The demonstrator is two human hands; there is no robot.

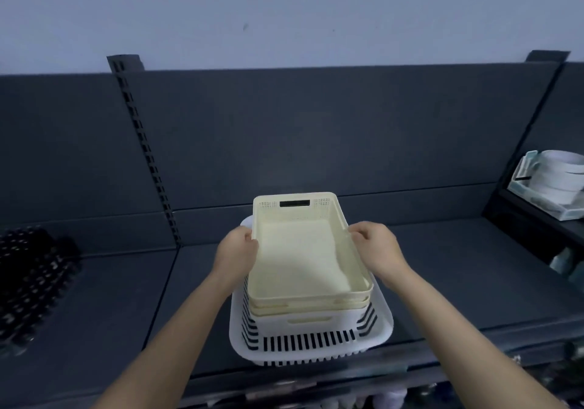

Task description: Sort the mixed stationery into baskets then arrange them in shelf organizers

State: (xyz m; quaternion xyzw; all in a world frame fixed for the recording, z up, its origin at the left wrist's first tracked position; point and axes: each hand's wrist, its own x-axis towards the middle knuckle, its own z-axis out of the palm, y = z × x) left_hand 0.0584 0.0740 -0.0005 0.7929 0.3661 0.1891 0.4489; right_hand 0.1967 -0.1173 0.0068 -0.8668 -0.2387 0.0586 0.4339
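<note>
A cream basket [303,257] tops a nested stack of cream baskets, and the stack sits inside a larger white slotted basket [311,342] on the dark shelf [458,266]. The top basket is empty, and its far end is tilted up. My left hand [238,252] grips its left rim. My right hand [377,245] grips its right rim. No stationery shows in the baskets.
A black pile of small items [31,282] lies on the shelf at the left. At the right, a white and teal organizer with white rolls [556,184] stands on a neighbouring shelf. A slotted upright [145,152] runs up the back panel. Blurred items show below the shelf's front edge.
</note>
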